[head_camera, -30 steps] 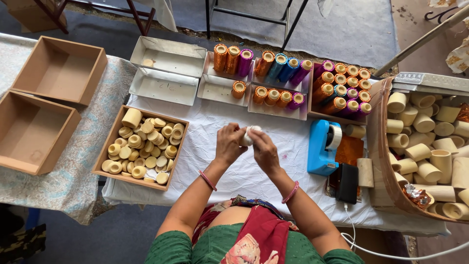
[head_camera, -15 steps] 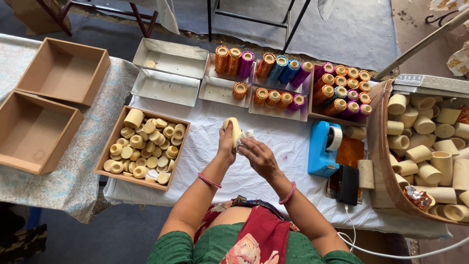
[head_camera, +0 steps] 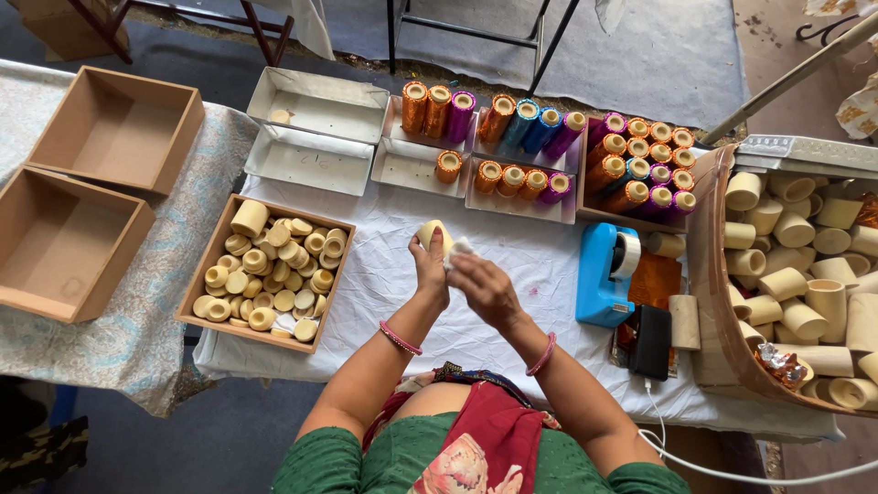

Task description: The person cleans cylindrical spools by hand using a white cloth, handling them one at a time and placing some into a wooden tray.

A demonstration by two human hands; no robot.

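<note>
My left hand (head_camera: 428,265) grips a cream-coloured cylindrical spool (head_camera: 434,232) and holds it up over the white cloth of the table (head_camera: 512,265). My right hand (head_camera: 485,285) is right beside it, its fingers pinching a small white piece (head_camera: 460,247) against the spool's side. Both wrists wear pink bangles. A brown box of several cream spools and caps (head_camera: 267,272) lies just left of my left hand.
Two empty brown boxes (head_camera: 87,192) stand at far left. White trays (head_camera: 315,128) and trays of coloured wrapped spools (head_camera: 549,146) line the back. A blue tape dispenser (head_camera: 608,274), a black device (head_camera: 651,340) and a large basket of cream tubes (head_camera: 796,284) are at right.
The spool has been raised and turned in my left hand. My right hand shifted to the spool's right side with the white piece. Both hands stay in the same spot.
</note>
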